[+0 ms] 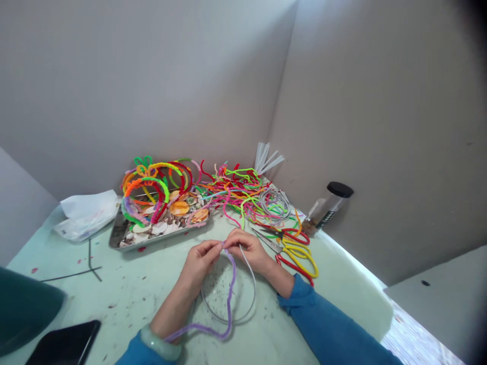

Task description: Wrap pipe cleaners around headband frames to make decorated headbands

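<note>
My left hand (200,261) and my right hand (249,248) meet fingertip to fingertip above the pale green table (342,284). Between them they pinch a lilac pipe cleaner (230,299) and the end of a thin grey wire hoop (249,294). The pipe cleaner trails down and curls back toward my left wrist. The hoop curves below both hands and rests on the table.
A metal tray (117,233) of shells and bent pipe cleaners lies behind the hands. A heap of coloured pipe cleaners (236,190) and a wire coil (274,203) sit at the back right. Scissors (294,248) are right of my right hand. A dark phone (64,344) is near left.
</note>
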